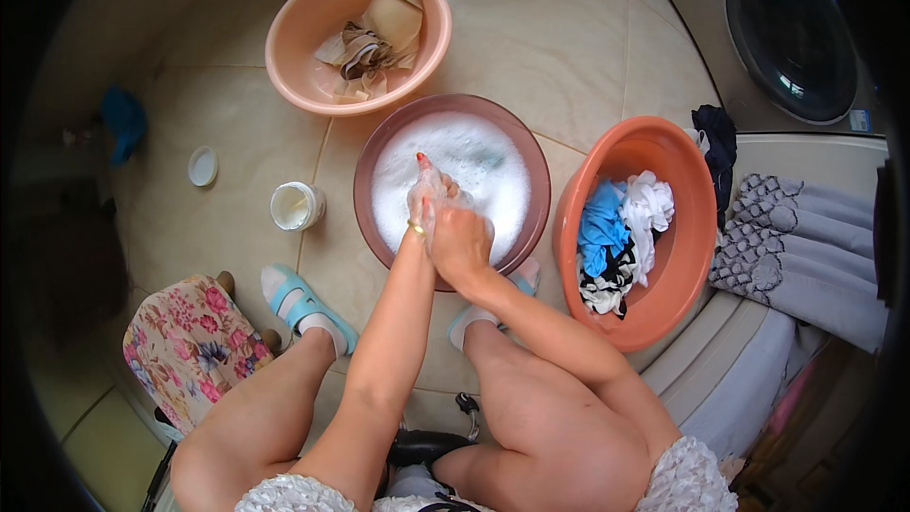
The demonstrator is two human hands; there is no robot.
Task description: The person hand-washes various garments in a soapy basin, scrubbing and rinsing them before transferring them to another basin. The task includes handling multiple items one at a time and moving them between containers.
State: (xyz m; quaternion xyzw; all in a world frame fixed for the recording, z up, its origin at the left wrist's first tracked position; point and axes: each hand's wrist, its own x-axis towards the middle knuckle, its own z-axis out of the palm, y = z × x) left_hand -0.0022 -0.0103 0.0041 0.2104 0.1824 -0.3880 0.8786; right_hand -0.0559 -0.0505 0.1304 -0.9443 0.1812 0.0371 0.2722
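Observation:
A mauve plastic basin [544, 203] full of white suds [455, 135] stands on the floor before me. Over it my left hand [430, 188] is covered in foam, its thumb stretched out and a gold ring-shaped band at the wrist. My right hand [462, 242] is curled against the left one, its fingers mostly hidden; whether cloth lies between the hands I cannot tell. Something greenish shows faintly under the foam. An orange basin [686, 277] at the right holds blue cloth [603, 217], white cloth [647, 206] and black-and-white cloth.
A peach basin [284, 71] with beige and brown cloth [394, 18] stands beyond. Left are an open white tub [295, 206], its lid [203, 166] and a floral-covered stool [195, 348]. A front-loading washing machine [700, 35] and a grey patterned cloth [803, 249] are at the right.

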